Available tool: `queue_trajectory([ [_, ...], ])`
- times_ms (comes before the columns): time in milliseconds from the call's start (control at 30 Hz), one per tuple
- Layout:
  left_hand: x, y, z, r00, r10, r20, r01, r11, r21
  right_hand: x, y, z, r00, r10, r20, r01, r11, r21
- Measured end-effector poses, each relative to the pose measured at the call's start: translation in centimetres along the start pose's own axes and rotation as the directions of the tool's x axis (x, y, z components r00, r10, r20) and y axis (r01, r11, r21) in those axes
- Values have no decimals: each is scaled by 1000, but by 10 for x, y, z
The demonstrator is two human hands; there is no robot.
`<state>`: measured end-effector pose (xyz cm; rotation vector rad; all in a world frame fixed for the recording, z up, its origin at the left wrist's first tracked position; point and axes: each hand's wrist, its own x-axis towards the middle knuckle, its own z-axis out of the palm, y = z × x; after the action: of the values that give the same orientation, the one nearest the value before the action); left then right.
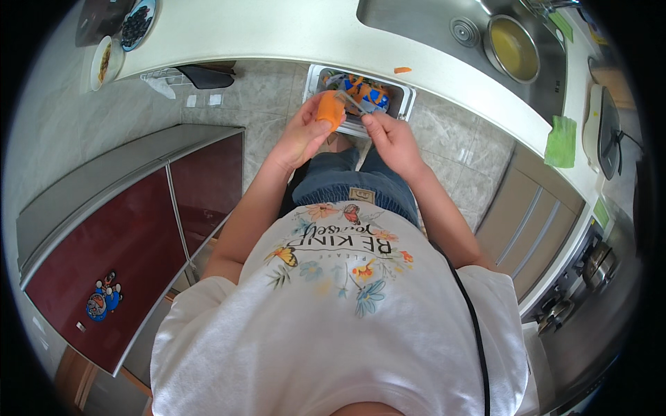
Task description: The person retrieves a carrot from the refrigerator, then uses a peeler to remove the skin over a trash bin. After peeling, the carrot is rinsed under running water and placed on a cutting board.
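My left hand [304, 131] grips a thick orange carrot [330, 110], peeled at least in part and held nearly upright. In my right hand [393, 140] is a metal peeler [353, 102], its head against the upper right side of the carrot. Both hands are in front of my body, over a white-rimmed bin [314, 83] on the floor. Orange peelings [356, 83] lie in the bin on blue packaging [375, 98]. The peeler's handle is mostly hidden inside my right fist.
Past the bin runs a white countertop [291, 31] with a scrap of carrot peel [402, 70] near its edge. A steel pot [512, 49] with yellowish liquid stands in the sink [416, 18]. A green cloth [561, 141] hangs over the counter edge. A dark red refrigerator [104, 260] stands at left.
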<state>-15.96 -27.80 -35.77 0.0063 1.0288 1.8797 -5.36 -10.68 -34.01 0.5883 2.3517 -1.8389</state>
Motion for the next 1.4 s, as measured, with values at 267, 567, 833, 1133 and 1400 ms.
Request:
queue_trajectory([
  [267,1,-6,1,1000,-9,-13,9,1000,16,-10,-23,1,969,-245,-43,219,921,-321],
  [567,-6,-3,3,997,-65,50,64,998,23,-5,-9,10,984,-122,-128,83,958,-274],
  [833,-20,16,27,976,-55,210,35,995,98,15,59,16,978,207,-16,-175,783,-597],
  [1133,-9,23,5,997,38,65,-49,983,179,35,43,3,964,264,27,-248,935,-255],
  [1400,-1,17,2,998,-25,-53,38,964,263,6,-25,-7,983,-149,111,164,976,-141],
])
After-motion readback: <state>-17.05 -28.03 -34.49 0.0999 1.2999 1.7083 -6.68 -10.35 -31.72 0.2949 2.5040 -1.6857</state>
